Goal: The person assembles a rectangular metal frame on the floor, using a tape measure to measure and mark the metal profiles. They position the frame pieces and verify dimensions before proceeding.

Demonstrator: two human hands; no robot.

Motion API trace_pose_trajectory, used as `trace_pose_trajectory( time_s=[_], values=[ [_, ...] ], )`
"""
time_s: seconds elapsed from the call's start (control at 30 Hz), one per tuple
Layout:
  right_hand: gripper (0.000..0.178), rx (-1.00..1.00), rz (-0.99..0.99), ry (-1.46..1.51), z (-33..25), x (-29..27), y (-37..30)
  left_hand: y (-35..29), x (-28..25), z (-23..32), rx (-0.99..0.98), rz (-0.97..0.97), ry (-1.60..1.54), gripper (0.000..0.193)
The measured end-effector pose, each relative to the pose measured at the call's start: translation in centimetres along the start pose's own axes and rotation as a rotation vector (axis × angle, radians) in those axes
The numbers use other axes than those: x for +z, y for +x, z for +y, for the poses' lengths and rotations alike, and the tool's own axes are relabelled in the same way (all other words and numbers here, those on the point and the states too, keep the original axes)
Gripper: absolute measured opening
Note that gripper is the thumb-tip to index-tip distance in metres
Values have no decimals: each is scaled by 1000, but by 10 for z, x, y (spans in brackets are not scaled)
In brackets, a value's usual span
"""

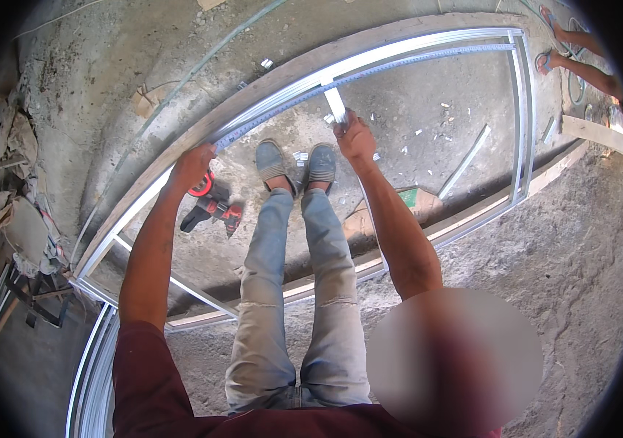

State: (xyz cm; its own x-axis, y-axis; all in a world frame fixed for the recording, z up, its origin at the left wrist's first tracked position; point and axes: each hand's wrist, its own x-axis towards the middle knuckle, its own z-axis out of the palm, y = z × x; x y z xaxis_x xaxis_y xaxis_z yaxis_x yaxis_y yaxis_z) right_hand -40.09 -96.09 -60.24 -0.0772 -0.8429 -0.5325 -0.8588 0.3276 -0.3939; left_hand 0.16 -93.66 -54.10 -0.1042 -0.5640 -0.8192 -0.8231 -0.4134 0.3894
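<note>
My left hand (193,165) is closed around the near end of a tape measure (370,70). Its pale blade stretches along the far rail of a silver metal frame (260,104) to the frame's right end. My right hand (356,139) grips a white metal crossbar (335,101) near the middle of that rail; the forearm hides part of the bar. Just below my left hand, a red-and-black cordless drill (217,209) lies on the floor, near a red ring-shaped part partly covered by the hand.
Wooden planks (180,150) run under the frame. Inside it lie a loose metal strip (465,162), cardboard (417,201) and small offcuts. A hose (213,51) crosses the floor at far left. Another person's feet (547,62) stand at far right. Metal profiles (94,372) lie at lower left.
</note>
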Motion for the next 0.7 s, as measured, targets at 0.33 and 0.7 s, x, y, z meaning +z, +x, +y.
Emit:
trace_pose_trajectory(
  time_s=[0.33,0.7],
  values=[
    [47,-17,-9,-47,-8,-5,0,0,3,2,10,31,23,38],
    [41,-8,34,-108,-4,4,0,2,7,-5,60,60,43,39]
  ],
)
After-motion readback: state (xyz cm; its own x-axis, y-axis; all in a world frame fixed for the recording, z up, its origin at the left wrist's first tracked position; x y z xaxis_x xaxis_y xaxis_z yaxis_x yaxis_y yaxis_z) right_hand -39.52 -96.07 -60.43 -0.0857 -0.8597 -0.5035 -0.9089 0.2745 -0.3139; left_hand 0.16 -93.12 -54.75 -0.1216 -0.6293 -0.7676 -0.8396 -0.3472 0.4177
